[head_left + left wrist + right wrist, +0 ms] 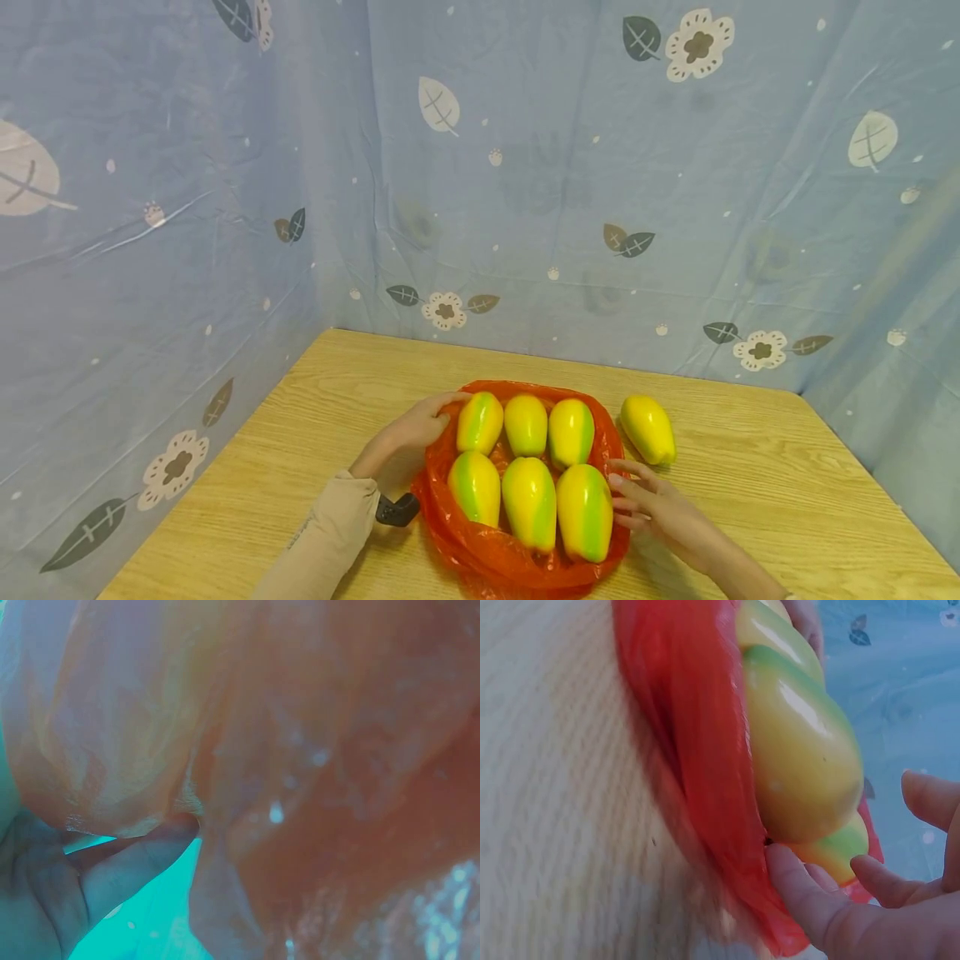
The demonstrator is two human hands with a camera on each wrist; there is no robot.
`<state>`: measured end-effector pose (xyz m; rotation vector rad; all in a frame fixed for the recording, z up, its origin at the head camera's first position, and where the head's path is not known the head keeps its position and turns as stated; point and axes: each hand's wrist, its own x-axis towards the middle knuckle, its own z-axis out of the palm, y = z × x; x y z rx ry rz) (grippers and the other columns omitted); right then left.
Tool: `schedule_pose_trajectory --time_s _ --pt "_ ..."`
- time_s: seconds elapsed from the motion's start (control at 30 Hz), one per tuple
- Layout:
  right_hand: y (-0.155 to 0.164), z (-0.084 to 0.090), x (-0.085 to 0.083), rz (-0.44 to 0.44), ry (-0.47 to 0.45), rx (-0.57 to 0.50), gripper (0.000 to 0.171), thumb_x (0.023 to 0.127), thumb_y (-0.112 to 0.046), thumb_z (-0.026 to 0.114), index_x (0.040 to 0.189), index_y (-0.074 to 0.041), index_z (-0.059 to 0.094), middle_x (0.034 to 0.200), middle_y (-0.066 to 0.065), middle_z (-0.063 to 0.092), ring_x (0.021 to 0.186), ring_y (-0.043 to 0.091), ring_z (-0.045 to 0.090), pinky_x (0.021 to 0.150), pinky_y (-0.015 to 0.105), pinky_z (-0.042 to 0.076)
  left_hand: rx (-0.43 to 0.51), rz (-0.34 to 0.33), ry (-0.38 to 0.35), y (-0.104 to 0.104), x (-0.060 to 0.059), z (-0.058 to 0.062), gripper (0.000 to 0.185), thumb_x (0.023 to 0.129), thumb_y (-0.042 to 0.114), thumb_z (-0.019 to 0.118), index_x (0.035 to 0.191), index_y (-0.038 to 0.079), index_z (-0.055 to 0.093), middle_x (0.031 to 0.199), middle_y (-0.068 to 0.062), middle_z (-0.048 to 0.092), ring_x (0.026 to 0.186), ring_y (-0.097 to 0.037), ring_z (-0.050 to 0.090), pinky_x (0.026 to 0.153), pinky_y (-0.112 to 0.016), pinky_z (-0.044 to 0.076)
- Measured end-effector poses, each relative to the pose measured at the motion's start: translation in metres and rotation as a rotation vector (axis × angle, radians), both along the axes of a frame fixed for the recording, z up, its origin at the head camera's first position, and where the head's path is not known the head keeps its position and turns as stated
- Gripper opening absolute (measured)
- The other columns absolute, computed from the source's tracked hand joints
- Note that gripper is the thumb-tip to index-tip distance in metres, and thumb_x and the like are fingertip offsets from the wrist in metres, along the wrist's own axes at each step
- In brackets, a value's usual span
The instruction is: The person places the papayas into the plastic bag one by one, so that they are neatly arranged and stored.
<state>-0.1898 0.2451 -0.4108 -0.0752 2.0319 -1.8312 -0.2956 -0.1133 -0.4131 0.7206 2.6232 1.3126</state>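
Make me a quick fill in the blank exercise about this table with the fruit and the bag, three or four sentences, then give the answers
1. The number of yellow-green fruits lying on the red plastic bag is ____.
2. One more fruit lies off the bag on the wooden ____.
3. The left hand grips the bag's far-left edge, while the right hand touches the edge on the bag's ____ side.
4. The cloth backdrop is printed with flowers and ____.

Answers: six; table; right; leaves

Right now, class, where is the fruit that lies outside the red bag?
In the head view, the loose fruit lies on the table, right of the bag, beyond the right hand.
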Motion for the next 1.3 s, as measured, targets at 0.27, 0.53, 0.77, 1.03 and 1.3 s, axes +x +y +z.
schedule_pose_trajectory --time_s 0.27,0.53,0.77,1.03,1.3 --pt "0.015 0.004 -0.005 0.005 0.000 -0.023 0.067 0.101 -0.030 0.046 0.146 0.009 0.015 0.128 0.020 0.045 0.106 0.023 0.054 0.092 0.038 0.049 0.015 -0.001 -0.011 0.000 -0.001 0.000 0.046 0.094 -0.006 0.038 0.136 0.004 0.050 0.142 -0.020 0.043 0.132 -0.038 0.035 0.108 -0.052 0.028" --pt "0.029 0.009 -0.012 -0.011 0.018 -0.012 0.067 0.103 -0.031 0.041 0.146 0.010 0.010 0.133 0.027 0.037 0.116 0.029 0.052 0.095 0.041 0.047 0.015 -0.001 -0.010 -0.001 -0.001 -0.001 0.046 0.094 -0.005 0.038 0.137 0.005 0.050 0.142 -0.020 0.043 0.132 -0.038 0.035 0.108 -0.052 0.028" --pt "0.046 0.018 -0.017 -0.029 0.053 -0.024 0.069 0.103 -0.031 0.040 0.147 0.009 0.006 0.129 0.022 0.044 0.111 0.021 0.057 0.096 0.042 0.046 0.022 -0.003 -0.027 -0.002 -0.001 0.000 0.045 0.095 -0.003 0.040 0.138 0.006 0.049 0.143 -0.018 0.042 0.133 -0.037 0.035 0.109 -0.051 0.028" --pt "0.064 0.023 -0.022 -0.095 0.072 -0.025 0.065 0.103 -0.030 0.038 0.147 0.007 0.007 0.122 0.015 0.046 0.107 0.018 0.059 0.094 0.041 0.048 0.001 -0.001 -0.013 -0.002 -0.002 -0.002 0.045 0.095 -0.003 0.041 0.137 0.007 0.050 0.143 -0.019 0.042 0.133 -0.038 0.034 0.108 -0.052 0.028" --pt "0.081 0.019 -0.027 -0.159 0.076 -0.029 0.064 0.104 -0.031 0.037 0.147 0.004 0.007 0.124 0.018 0.042 0.105 0.014 0.059 0.094 0.043 0.048 -0.001 -0.004 0.001 -0.001 -0.002 -0.001 0.045 0.094 -0.004 0.041 0.137 0.005 0.050 0.142 -0.020 0.042 0.132 -0.039 0.034 0.108 -0.053 0.027"
